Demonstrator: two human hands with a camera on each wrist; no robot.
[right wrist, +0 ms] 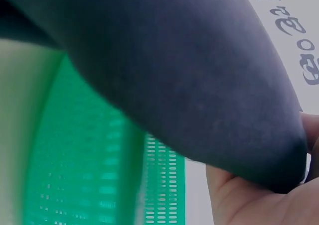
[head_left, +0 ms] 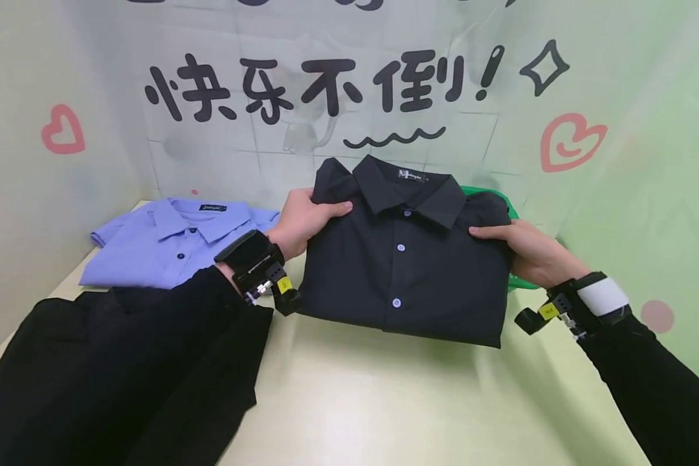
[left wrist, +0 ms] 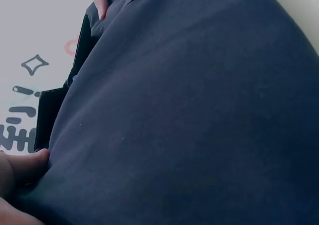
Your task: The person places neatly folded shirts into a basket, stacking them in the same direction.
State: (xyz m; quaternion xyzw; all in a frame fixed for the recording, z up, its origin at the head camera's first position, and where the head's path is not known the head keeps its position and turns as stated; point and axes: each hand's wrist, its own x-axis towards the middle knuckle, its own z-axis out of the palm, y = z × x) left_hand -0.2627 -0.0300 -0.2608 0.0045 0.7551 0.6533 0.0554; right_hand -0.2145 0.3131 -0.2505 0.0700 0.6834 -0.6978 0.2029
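Observation:
A folded black shirt [head_left: 443, 272] with a collar, pale buttons and a neck label hangs above the table, its front facing me. My left hand [head_left: 301, 221] grips its left shoulder edge, thumb on the front. At the opposite shoulder my right hand [head_left: 538, 252] pinches it the same way. Dark cloth [left wrist: 189, 105] fills most of the left wrist view, with the left thumb [left wrist: 30, 165] at its edge. In the right wrist view the right hand [right wrist: 259, 200] holds a corner of the shirt [right wrist: 199, 85]. Fingers behind the cloth are hidden.
Behind the shirt stands a green perforated basket [right wrist: 79, 155], mostly hidden in the head view. A folded light-blue shirt [head_left: 145, 252] lies at the back left of the table [head_left: 349, 401]. More black cloth [head_left: 221, 388] lies at the front left, partly under my left sleeve.

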